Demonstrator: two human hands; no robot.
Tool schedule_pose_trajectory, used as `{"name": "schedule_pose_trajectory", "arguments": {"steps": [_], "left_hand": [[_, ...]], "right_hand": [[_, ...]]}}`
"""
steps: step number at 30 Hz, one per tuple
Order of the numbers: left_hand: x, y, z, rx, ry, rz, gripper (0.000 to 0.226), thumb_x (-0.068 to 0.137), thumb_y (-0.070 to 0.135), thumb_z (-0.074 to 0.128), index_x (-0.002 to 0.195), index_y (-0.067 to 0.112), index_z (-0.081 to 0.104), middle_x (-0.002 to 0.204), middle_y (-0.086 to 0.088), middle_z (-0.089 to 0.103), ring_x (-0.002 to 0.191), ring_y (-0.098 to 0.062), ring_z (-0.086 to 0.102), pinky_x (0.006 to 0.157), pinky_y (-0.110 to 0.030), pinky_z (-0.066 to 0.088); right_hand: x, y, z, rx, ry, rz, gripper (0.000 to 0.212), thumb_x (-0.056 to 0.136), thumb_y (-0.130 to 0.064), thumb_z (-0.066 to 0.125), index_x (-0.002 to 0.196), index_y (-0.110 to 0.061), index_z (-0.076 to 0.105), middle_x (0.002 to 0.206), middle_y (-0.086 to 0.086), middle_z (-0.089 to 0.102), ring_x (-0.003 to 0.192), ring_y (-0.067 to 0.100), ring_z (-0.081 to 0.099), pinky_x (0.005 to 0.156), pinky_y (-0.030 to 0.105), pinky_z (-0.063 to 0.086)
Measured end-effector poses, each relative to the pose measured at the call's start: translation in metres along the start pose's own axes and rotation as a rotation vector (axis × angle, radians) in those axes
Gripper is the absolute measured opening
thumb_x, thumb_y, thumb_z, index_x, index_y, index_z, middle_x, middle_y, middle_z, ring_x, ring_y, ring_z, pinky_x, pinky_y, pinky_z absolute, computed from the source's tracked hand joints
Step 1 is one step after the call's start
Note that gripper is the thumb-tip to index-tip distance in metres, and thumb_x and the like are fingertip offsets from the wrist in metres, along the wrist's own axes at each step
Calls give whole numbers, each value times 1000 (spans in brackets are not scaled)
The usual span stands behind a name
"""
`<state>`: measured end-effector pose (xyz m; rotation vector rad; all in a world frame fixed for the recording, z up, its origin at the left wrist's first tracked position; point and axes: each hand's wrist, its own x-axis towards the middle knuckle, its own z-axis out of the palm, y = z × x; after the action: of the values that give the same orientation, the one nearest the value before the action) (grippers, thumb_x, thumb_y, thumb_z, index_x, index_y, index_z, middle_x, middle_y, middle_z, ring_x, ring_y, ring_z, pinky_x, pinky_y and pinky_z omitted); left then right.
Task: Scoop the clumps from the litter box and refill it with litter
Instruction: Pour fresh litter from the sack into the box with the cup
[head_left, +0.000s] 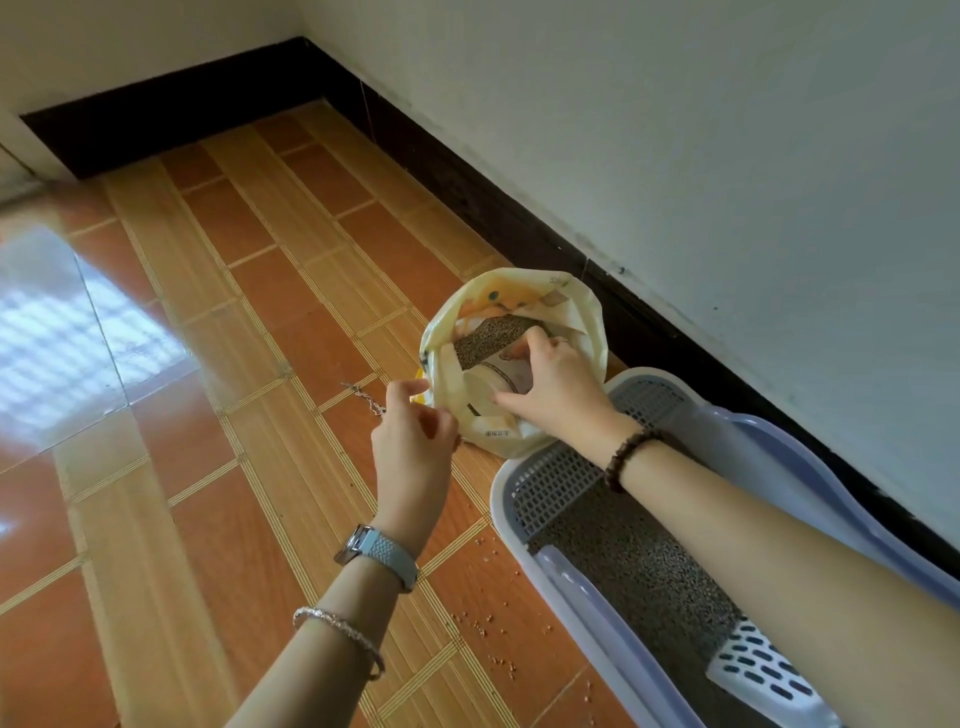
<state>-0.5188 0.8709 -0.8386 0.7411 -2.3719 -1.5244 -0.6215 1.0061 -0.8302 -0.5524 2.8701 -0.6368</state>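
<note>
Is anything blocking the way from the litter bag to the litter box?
Nothing visible. The litter bag stands beside the grated end of the litter box; only the right forearm crosses above it.

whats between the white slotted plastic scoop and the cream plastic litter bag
In the head view: a bed of grey granular litter, then the box's grey plastic grid step.

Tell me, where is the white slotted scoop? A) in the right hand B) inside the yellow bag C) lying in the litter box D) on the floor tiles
C: the scoop lies on the grey litter in the litter box, while the left hand pinches the bag at its edge and the right hand grips a cup inside it.
</note>
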Motion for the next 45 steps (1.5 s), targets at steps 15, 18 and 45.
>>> {"name": "schedule_pose_trajectory", "arguments": {"steps": [15,18,45], "left_hand": [[0,-1,0,9,-7,-8,23,95,12,55,116,13,46,76,-4,67,67,-15,69,61,-27,57],[-1,-1,0,9,-7,-8,23,95,12,55,117,14,46,76,-3,66,67,-14,68,61,-25,56],[-27,-16,-34,-27,45,79,35,93,10,58,127,17,51,104,8,64,95,-2,62,84,-27,55]], "right_hand": [[-1,0,-5,44,130,-12,28,89,-29,66,107,-8,60,100,8,68,97,21,62,82,31,52],[-2,3,-11,6,234,-22,20,93,-23,63,103,-7,67,96,10,71,88,23,68,74,32,57],[-73,-24,-61,269,287,-100,10,89,-16,67,96,-13,74,78,-6,68,66,1,63,60,9,52]]}}
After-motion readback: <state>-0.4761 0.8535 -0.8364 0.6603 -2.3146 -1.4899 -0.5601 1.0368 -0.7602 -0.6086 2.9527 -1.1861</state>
